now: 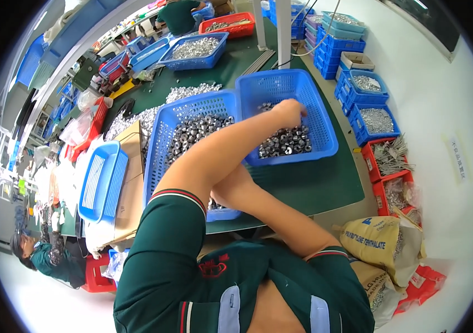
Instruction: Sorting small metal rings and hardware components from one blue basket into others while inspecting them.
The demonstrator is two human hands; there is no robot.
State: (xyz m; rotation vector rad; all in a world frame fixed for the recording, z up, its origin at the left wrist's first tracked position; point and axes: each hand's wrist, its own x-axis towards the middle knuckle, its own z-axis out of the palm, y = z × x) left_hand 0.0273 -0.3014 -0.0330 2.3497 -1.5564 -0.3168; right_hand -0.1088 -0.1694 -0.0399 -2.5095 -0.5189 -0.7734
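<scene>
My forearms cross, the left above the right. My left hand [290,113] is over the right blue basket [325,130], its fingers curled and closed; whatever they hold, if anything, is hidden. Dark and silvery small metal parts, like nuts or rings [286,144], lie in that basket below it. My right hand [229,187] is at the near right part of the left blue basket [156,161], mostly covered by my left forearm, so its fingers do not show. A larger heap of similar metal parts [192,133] fills the left basket. Both baskets stand side by side, touching or nearly so.
Loose shiny parts [136,119] cover the green table [325,191] behind the left basket. Stacked blue trays [100,183] stand at left on cardboard. Crates [367,130] and sacks [372,238] line the right wall. A co-worker [53,261] sits at far left; another [178,16] is at the back.
</scene>
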